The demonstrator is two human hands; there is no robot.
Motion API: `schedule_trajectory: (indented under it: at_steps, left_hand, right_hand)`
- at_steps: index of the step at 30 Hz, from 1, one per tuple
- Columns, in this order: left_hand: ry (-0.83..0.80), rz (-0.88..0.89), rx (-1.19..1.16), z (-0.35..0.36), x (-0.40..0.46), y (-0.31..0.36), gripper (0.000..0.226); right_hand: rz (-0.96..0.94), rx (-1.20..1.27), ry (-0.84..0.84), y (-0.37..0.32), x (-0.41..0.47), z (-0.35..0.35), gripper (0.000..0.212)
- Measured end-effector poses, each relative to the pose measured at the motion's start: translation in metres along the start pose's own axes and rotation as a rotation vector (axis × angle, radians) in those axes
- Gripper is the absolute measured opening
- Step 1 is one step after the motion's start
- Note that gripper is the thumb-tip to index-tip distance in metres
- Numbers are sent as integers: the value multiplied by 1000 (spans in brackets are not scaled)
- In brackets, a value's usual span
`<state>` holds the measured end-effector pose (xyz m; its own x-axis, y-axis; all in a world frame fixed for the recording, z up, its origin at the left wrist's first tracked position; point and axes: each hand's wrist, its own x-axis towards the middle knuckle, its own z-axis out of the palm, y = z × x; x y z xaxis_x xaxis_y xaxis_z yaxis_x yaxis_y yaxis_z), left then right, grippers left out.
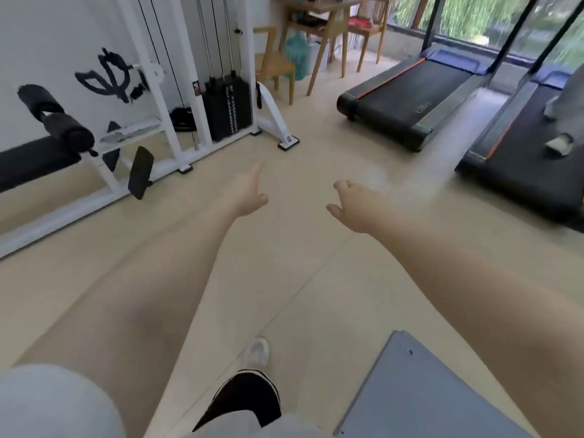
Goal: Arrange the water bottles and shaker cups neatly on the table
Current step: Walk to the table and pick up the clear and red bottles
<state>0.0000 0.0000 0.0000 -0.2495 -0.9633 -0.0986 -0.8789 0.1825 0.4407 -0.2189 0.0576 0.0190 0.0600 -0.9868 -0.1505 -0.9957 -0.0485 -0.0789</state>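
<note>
Beige tiled floor (309, 279) lies under both outstretched arms. Left hand (249, 194) and right hand (350, 203) are loosely spread, holding nothing. Two black treadmills (407, 96) visible; bottles and shaker cups cannot be made out.

Both arms are stretched forward and a little downward, bare from the short grey sleeves to the fingers. The left hand (248, 194) is turned with its thumb side inward; the fingers are extended away from the camera and the thumb sticks out to the right. The right hand (354, 202) has its back turned upward, the fingers loosely curled and the thumb pointing to the left. Both hands are empty and apart from each other, with a clear gap between them. Below, one foot in a black shoe (249, 396) is set forward.
</note>
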Motion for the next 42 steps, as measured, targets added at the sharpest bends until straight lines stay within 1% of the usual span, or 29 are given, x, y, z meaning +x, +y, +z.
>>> schedule_trajectory:
  at_steps: [1,4,7,11,16,20,23,26,28,31,33,35,37,39,42]
  left_hand:
    - [-31,-24,-8,7,10,-5,75]
    - [-60,-84,12,27,60,-33,75]
    - [-80,-107,7,23,129,-45,69]
    - [-20,-59,-70,-7,243,-50,59]
    - [11,52,-104,-48,394,-24,54]
    - [14,160,-90,-66,511,15,52]
    - [-13,245,-87,-59,606,50,51]
    - [-6,283,-76,-49,702,84,50]
    - [6,293,-54,-48,768,105,50]
    - [-7,246,-46,-62,868,129,50]
    - [41,224,-90,-81,928,139,50]
    - [108,207,-158,-100,979,145,47]
    - [155,183,-184,-116,1027,141,45]
    - [185,162,-161,-126,1079,128,45]
    - [192,110,-119,-129,1166,102,44]
  right_hand:
    - [4,-21,-61,-1,12,6,48]
    - [-11,-32,-169,3,66,24,48]
    - [-4,-6,-230,9,139,23,48]
    - [51,142,-181,22,254,-3,53]
    - [137,240,-105,63,386,-43,53]
    - [216,320,-4,120,481,-71,55]
    - [282,388,68,178,556,-91,59]
    - [316,372,78,238,632,-112,56]
    - [300,344,58,275,688,-128,54]
    - [244,280,-2,323,778,-162,52]
    - [181,235,25,346,840,-191,48]
    - [133,247,61,360,901,-216,44]
    - [100,266,53,367,962,-230,44]
    - [48,290,32,370,1027,-233,48]
    - [-41,349,31,371,1120,-229,47]
